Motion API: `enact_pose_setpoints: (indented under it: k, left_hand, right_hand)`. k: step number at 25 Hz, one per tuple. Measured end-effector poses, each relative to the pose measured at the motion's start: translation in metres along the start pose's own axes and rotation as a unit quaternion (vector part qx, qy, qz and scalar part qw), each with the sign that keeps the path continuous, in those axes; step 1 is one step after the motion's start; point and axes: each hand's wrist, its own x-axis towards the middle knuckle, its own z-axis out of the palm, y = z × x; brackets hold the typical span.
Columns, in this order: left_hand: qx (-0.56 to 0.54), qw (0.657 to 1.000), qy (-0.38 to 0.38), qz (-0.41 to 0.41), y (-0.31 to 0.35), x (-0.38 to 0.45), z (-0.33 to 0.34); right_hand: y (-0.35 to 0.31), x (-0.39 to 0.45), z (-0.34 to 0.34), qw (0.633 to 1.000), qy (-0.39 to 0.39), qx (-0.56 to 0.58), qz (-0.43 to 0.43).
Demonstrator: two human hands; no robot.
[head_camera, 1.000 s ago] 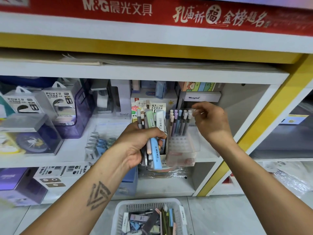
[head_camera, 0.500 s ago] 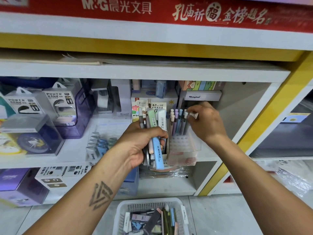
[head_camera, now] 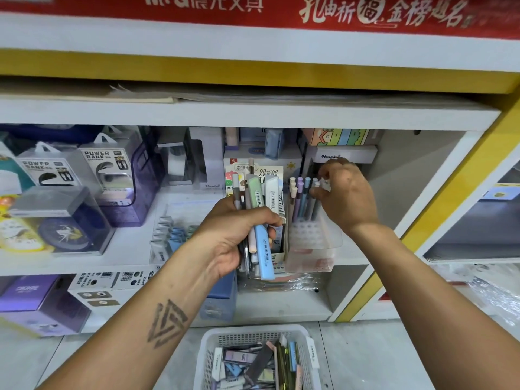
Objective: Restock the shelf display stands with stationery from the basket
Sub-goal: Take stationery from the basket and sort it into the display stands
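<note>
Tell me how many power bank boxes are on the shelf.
2. One power bank box stands at the far left of the shelf; the second power bank box is just to its right, beside the purple container. More may be hidden behind them.

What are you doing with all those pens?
A person is filling up a shop shelf. The left hand grips a bunch of pens and slim boxes in front of the shelf. The right hand pinches a small pale piece, too blurred to name, at the tops of the pens standing in the clear stand. On the floor below sits a white basket with more stationery waiting to go up.
</note>
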Motion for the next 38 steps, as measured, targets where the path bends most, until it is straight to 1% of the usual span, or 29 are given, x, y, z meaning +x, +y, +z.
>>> enact_pose_setpoints:
  k: [2, 4, 8, 10, 13, 16, 18, 20, 22, 23, 26, 29, 33, 36, 38]
  left_hand:
    - [0.001, 1.0, -0.001, 0.0, 0.0, -0.001, 0.0]
    - [0.004, 1.0, -0.002, 0.0, 0.0, -0.001, 0.0]
    - [0.004, 1.0, -0.005, 0.0, 0.0, -0.001, 0.0]
    - [0.008, 1.0, -0.006, 0.0, 0.0, -0.001, 0.0]
    - [0.012, 1.0, -0.01, -0.001, -0.001, -0.001, 0.001]
    - [0.012, 1.0, -0.011, -0.004, -0.001, -0.001, 0.0]
    - [0.011, 1.0, -0.011, -0.006, -0.001, -0.001, -0.001]
    - [0.014, 1.0, -0.012, -0.006, -0.001, 0.0, -0.001]
    - [0.016, 1.0, -0.011, -0.005, -0.002, 0.0, -0.001]
    - [0.014, 1.0, -0.01, -0.004, -0.002, 0.0, -0.001]
    - [0.009, 1.0, -0.006, -0.002, -0.004, 0.0, 0.002]
    - [0.007, 1.0, 0.0, -0.001, -0.006, 0.0, 0.007]
    - [0.005, 1.0, 0.005, 0.005, -0.01, 0.002, 0.011]
    - [0.006, 1.0, 0.004, 0.007, -0.01, 0.004, 0.012]
    - [0.002, 1.0, 0.0, 0.006, -0.01, 0.003, 0.012]
  right_hand:
    - [0.001, -0.001, 0.001, 0.999, -0.019, -0.029, 0.006]
    - [0.001, -0.001, 0.001, 0.999, -0.023, -0.03, -0.004]
    - [0.002, -0.001, -0.001, 0.998, 0.003, 0.003, -0.056]
    - [0.003, 0.0, -0.001, 0.997, 0.003, 0.027, -0.079]
    - [0.006, 0.001, -0.002, 0.994, -0.015, 0.059, -0.093]
    - [0.006, 0.001, -0.004, 0.994, -0.006, 0.048, -0.1]
    - [0.004, 0.003, -0.008, 0.995, 0.022, 0.055, -0.082]
    - [0.002, 0.007, -0.017, 0.99, 0.036, 0.134, -0.02]
    - [0.003, 0.009, -0.026, 0.974, 0.037, 0.222, 0.037]
    - [0.006, 0.007, -0.03, 0.972, 0.036, 0.227, 0.044]
    - [0.013, -0.007, -0.032, 0.985, -0.001, 0.17, 0.018]
    - [0.017, -0.017, -0.029, 0.983, -0.049, 0.175, 0.008]
    - [0.016, -0.021, -0.03, 0.983, -0.088, 0.162, -0.023]
    - [0.015, -0.022, -0.029, 0.982, -0.101, 0.162, -0.01]
    - [0.016, -0.021, -0.025, 0.99, -0.079, 0.111, -0.022]
